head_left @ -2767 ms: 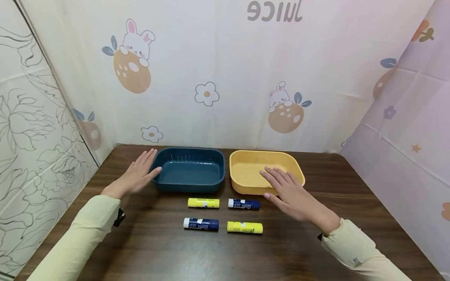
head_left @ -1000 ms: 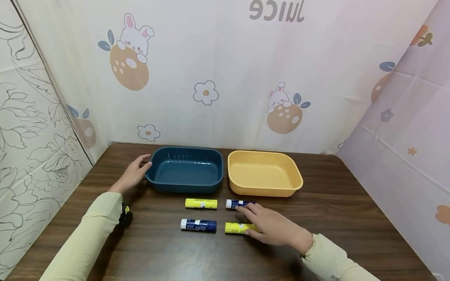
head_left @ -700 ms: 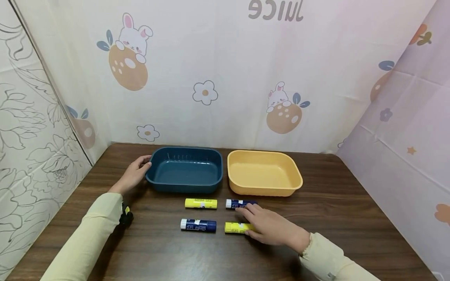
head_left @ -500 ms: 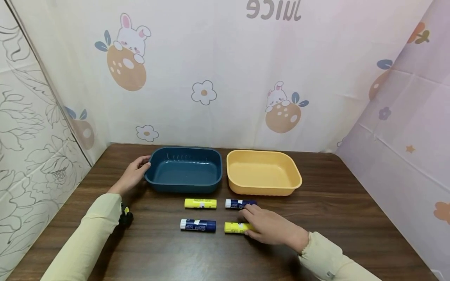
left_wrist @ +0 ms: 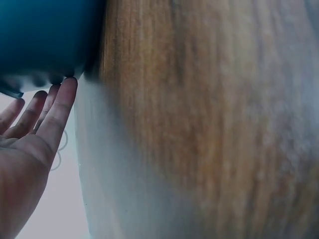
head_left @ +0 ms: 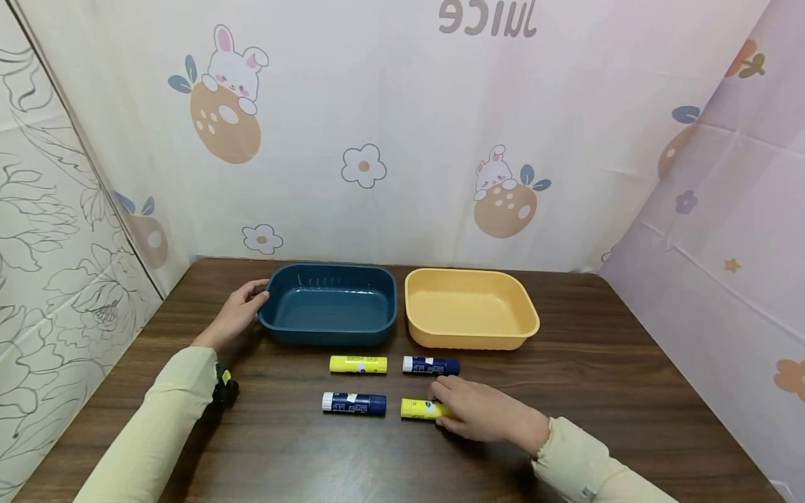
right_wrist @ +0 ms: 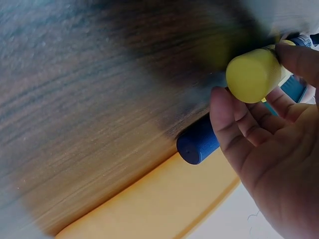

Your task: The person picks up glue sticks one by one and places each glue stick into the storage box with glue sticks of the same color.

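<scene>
Your right hand [head_left: 481,411] pinches the near-right yellow glue stick [head_left: 420,409] by its right end, an off-centre hold that could let it droop; your left hand [head_left: 236,314], fingers extended against the teal tray [head_left: 327,337], could push that rightward.

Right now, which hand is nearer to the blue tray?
Left. Left hand touches the blue tray at its left side; right hand is front-right of it, around a yellow stick.

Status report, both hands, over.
Left hand touching teal rectangular plastic tray. Right hand around nearer yellow cylindrical glue stick. Navy cylindrical glue stick just beyond.
</scene>
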